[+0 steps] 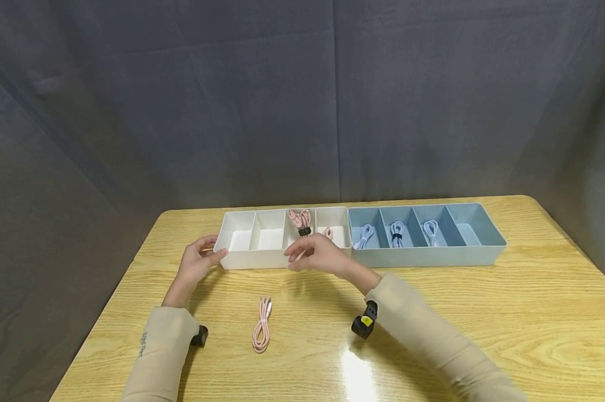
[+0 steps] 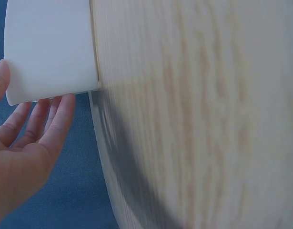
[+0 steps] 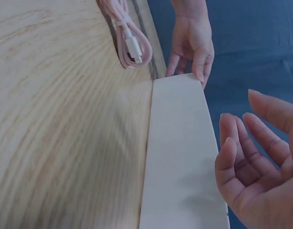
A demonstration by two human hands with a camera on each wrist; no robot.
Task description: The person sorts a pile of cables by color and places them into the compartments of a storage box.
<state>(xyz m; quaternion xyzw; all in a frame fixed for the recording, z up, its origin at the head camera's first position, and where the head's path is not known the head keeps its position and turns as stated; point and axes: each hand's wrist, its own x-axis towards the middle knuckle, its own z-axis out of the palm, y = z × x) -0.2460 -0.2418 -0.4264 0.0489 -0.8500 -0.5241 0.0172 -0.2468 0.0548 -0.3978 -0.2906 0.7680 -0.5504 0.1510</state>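
Observation:
My left hand (image 1: 195, 261) touches the left end of a white divided box (image 1: 254, 259). In the left wrist view, the hand's fairly straight fingers (image 2: 60, 119) lie against that end wall, the thumb by the top rim. Over the box's front rim hovers my right hand (image 1: 315, 255), its fingers loosely bent around nothing. Behind it, a pink cable bundle with a black strap (image 1: 300, 219) sits in the third compartment. Another pink cable (image 1: 327, 233), partly hidden by that hand, lies in the fourth. A coiled pink cable (image 1: 261, 326) with a white plug rests on the table before the box.
A blue divided box (image 1: 428, 257) stands against the white box's right end. Its three left compartments each hold a light-coloured cable, such as the black-tied cable (image 1: 397, 233). The wooden table (image 1: 548, 312) ends near a dark curtain (image 1: 252, 111).

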